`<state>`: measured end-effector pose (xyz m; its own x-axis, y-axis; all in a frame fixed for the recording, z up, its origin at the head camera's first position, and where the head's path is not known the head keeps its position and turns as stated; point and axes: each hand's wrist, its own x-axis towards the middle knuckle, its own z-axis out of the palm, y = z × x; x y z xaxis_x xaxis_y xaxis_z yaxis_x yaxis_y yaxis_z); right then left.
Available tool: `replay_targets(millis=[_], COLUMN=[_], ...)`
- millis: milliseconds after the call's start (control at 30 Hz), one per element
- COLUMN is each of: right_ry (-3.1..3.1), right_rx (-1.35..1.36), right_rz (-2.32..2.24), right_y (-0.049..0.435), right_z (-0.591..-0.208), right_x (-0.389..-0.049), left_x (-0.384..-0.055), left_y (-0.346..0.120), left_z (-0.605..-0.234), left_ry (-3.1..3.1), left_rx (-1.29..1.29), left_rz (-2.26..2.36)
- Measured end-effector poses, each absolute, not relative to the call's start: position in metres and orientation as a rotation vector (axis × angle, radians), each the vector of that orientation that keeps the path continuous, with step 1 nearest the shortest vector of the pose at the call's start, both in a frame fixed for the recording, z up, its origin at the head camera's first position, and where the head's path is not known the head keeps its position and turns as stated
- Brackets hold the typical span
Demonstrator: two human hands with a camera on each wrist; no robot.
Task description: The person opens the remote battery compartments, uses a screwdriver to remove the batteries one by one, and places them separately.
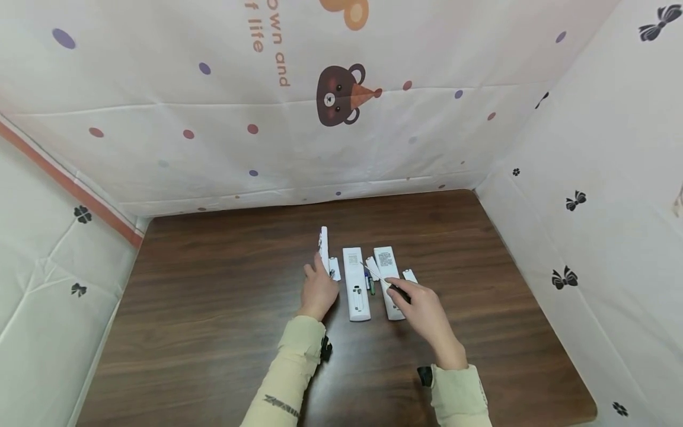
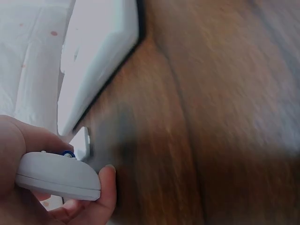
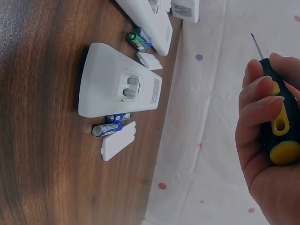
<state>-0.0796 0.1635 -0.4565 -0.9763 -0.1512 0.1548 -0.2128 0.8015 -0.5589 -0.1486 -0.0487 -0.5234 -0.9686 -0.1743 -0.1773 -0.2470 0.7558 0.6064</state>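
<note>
My left hand [image 1: 319,289] grips a white remote control [image 1: 324,243], which stands on its long edge in the head view. Its rounded end [image 2: 58,176] shows between thumb and fingers in the left wrist view. In my right hand [image 1: 427,308] is a screwdriver with a dark and yellow handle [image 3: 285,153], fingers wrapped round it. Its thin shaft [image 1: 376,270] points up and left above two more white remotes, the middle one [image 1: 352,267] and the right one [image 1: 385,261], lying back side up. The right one's battery compartment [image 3: 130,86] is open and holds no batteries.
Blue batteries [image 3: 107,129] and a battery cover [image 3: 118,140] lie beside the right remote. Between the two remotes are a green battery [image 1: 372,287] and another cover [image 3: 149,61]. A third cover [image 1: 335,270] lies by my left hand. Patterned cloth [image 1: 213,154] hangs behind the wooden table [image 1: 213,332].
</note>
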Motion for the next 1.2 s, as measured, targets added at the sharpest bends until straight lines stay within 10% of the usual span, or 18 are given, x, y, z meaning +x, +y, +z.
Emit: replay_targets(millis=[1200], right_ry=[-2.912], right_rx=[0.199], right_rz=[0.996], right_y=[0.165], right_z=[-0.462], right_x=[-0.078], left_x=[-0.131], left_y=[-0.075], left_z=[-0.542], left_ry=[2.609], left_rx=[-0.463], left_rz=[1.77])
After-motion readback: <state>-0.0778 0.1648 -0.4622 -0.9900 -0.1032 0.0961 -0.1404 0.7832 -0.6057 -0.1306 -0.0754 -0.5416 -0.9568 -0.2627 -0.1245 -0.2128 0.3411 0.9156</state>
